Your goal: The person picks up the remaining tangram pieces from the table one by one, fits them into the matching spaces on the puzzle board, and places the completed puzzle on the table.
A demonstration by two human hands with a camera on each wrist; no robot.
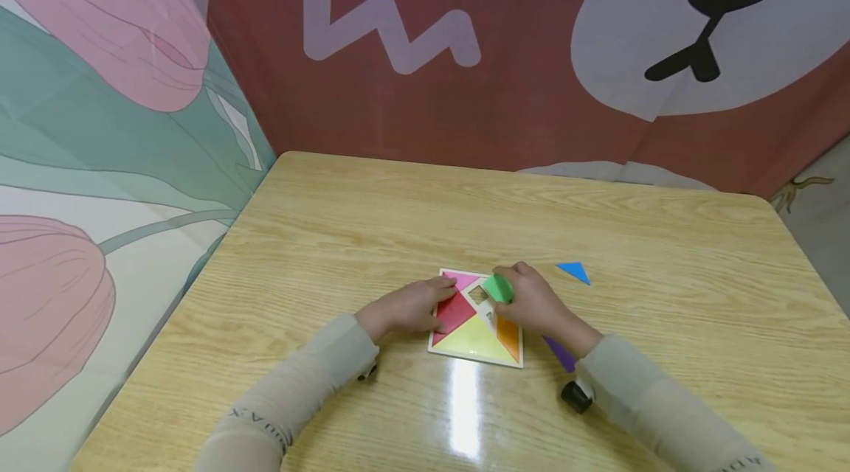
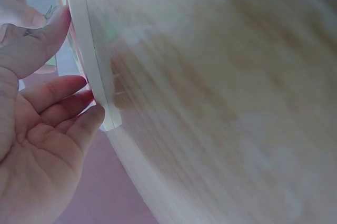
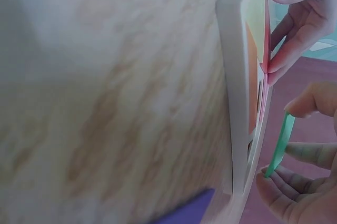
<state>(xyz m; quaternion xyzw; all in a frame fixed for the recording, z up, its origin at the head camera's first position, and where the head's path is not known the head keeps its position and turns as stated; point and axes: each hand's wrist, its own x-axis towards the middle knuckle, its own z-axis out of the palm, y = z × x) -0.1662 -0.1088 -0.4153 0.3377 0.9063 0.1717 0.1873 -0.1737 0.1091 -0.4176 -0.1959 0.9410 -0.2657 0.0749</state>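
A square white-framed tangram board (image 1: 433, 346) lies on the table, holding a pink piece (image 1: 468, 279), a red triangle (image 1: 455, 313), a yellow triangle (image 1: 474, 339) and an orange piece (image 1: 508, 338). My left hand (image 1: 408, 307) rests its fingertips on the board's left side, over the pink and red pieces. In the left wrist view its fingers (image 2: 55, 91) look extended against the edge. My right hand (image 1: 536, 302) pinches a green tangram piece (image 1: 498, 287), tilted above the board's upper right. The right wrist view shows this green piece (image 3: 281, 144) between thumb and fingers, apart from the board.
A blue triangle (image 1: 576, 272) lies on the wooden table (image 1: 345, 221) beyond the right hand. A purple piece (image 1: 560, 354) lies right of the board, partly under the right forearm. Printed cloth (image 1: 412, 110) hangs behind the table and at its left.
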